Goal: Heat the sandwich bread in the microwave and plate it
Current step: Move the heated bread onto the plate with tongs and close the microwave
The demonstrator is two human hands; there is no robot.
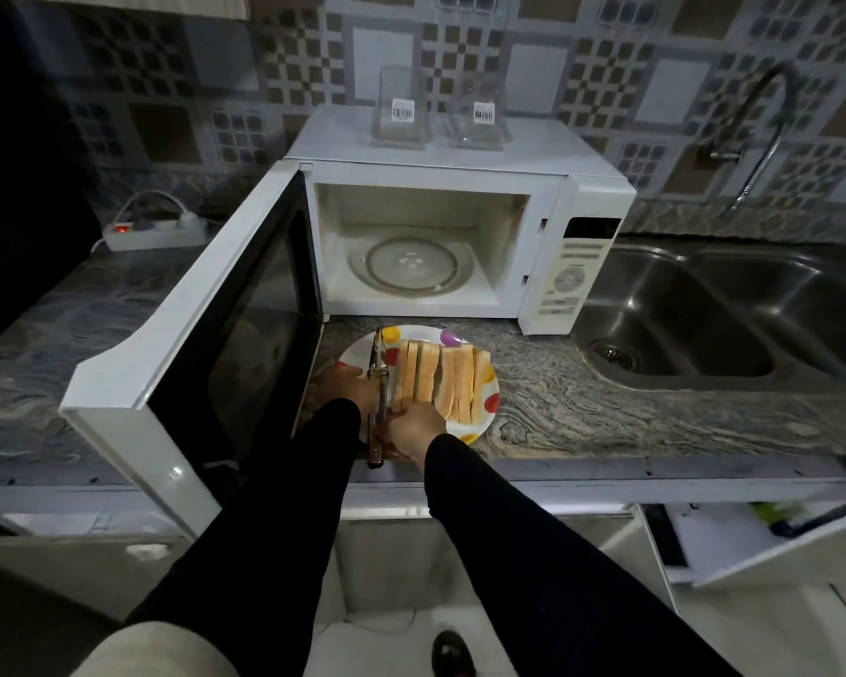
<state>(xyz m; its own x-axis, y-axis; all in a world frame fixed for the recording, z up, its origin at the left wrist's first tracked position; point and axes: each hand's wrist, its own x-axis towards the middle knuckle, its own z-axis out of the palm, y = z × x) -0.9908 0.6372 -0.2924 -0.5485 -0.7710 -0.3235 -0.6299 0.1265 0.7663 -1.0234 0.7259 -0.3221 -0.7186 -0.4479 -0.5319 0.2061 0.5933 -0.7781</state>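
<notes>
Both hands (413, 425) grip the plate (484, 422) rim, fingers clamped; loose tongs (378, 383) and stacked bread (440, 378) could slide off if tilted.

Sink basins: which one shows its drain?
The near-left basin, beside the microwave: its round drain is visible. The far-right basin shows none in view.

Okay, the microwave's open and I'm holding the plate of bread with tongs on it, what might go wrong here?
The metal tongs lie loose on the plate beside the bread slices; they could slide off as it lifts, or ride into the microwave. The slices stand on edge and may topple. The open door crowds your left hand.
</notes>
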